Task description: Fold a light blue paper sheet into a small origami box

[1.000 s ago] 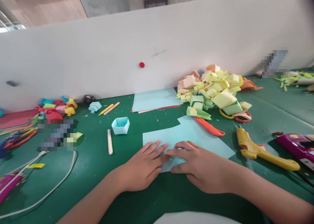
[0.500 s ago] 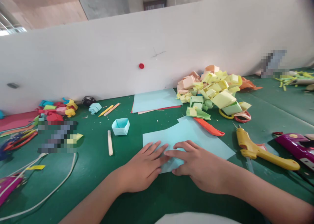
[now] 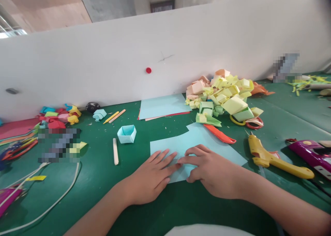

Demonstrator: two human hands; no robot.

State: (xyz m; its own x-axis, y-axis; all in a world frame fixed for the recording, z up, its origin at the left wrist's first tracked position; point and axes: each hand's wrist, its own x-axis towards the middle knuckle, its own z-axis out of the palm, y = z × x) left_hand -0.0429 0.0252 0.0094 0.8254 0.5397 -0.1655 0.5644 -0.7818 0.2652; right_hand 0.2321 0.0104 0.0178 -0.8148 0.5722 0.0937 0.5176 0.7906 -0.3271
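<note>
A light blue paper sheet lies on the green table in front of me. My left hand rests flat on its near left part, fingers stretched out and slightly apart. My right hand presses on the sheet beside it, fingers bent, its index finger pointing left and touching the left hand's fingertips. Part of the near edge of the paper is hidden under both hands. A small folded light blue paper box stands to the left, beyond my left hand.
A heap of folded yellow, green and orange paper pieces sits at the back right, with an orange cutter, scissors and a yellow glue gun nearby. A white stick, a white cable and coloured paper scraps lie left. A white partition bounds the back.
My right hand's fingertips have slid slightly along the paper by the left hand's fingertips. The left hand and the sheet have stayed put; the view has shifted a little.
</note>
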